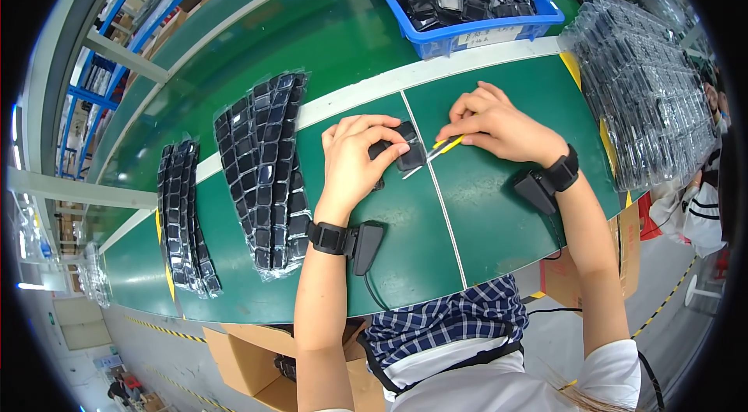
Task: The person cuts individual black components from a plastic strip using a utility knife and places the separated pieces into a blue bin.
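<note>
My left hand [360, 153] is closed on a small flat black rectangular piece [410, 149], thumb and fingers gripping its left side just above the green tabletop. In my right hand [499, 125] a slim yellow-handled tool [447, 145] is pinched between thumb and fingers. Its thin pale tip points left and reaches the right edge of the black piece; whether the two touch I cannot tell. A thin whitish strip [412, 172] shows at the lower edge of the piece. Part of the piece is hidden under my left fingers.
Left of my left hand, trays of black pieces in clear plastic [269, 170] lie stacked, with a narrower stack [183, 213] beyond. A blue bin [475, 34] heaped with black pieces stands ahead. Clear plastic trays [635, 93] pile up at the right. An open cardboard box [241, 357] sits below the table.
</note>
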`<action>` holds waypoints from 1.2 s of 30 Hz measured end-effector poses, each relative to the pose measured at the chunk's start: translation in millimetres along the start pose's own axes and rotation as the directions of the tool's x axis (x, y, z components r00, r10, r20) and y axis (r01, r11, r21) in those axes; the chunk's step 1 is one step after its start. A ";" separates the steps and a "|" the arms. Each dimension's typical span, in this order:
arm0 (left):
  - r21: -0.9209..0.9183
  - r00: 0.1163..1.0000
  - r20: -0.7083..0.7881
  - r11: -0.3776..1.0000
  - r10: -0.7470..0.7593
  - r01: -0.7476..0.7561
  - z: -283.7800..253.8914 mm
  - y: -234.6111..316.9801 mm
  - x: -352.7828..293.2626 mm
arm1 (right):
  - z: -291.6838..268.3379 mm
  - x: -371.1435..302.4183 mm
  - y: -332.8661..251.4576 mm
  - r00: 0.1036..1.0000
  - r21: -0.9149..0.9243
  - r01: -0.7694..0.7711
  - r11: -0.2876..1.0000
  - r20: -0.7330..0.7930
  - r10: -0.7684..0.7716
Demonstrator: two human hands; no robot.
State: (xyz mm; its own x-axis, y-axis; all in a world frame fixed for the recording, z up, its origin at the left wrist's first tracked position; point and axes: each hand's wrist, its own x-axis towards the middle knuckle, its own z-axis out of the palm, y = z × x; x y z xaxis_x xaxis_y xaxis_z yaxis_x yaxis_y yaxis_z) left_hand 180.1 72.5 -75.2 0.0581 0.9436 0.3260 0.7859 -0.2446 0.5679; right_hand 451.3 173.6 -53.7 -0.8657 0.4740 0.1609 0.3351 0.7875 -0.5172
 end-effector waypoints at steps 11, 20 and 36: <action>-0.049 0.983 -0.168 0.997 -0.069 0.061 -24.8 -16.6 -8.3 | -9.9 -11.2 6.5 0.994 0.051 -0.049 0.997 -0.094 0.054; 0.142 0.988 0.013 0.978 0.152 -0.152 -23.0 15.1 -10.5 | -1.6 -5.4 -3.7 0.979 -0.007 -0.108 0.994 -0.175 0.105; 0.098 0.995 -0.058 0.992 0.083 -0.077 -3.7 6.9 -5.3 | -0.9 -7.9 -6.7 0.996 -0.038 -0.091 0.995 0.024 0.091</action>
State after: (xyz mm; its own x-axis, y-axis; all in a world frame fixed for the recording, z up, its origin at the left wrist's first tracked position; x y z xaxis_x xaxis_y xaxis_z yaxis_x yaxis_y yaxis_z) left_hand 182.9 64.9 -70.2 0.0871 0.9054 0.4156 0.8356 -0.2935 0.4643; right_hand 456.2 164.9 -50.7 -0.8400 0.5346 0.0930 0.4259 0.7557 -0.4975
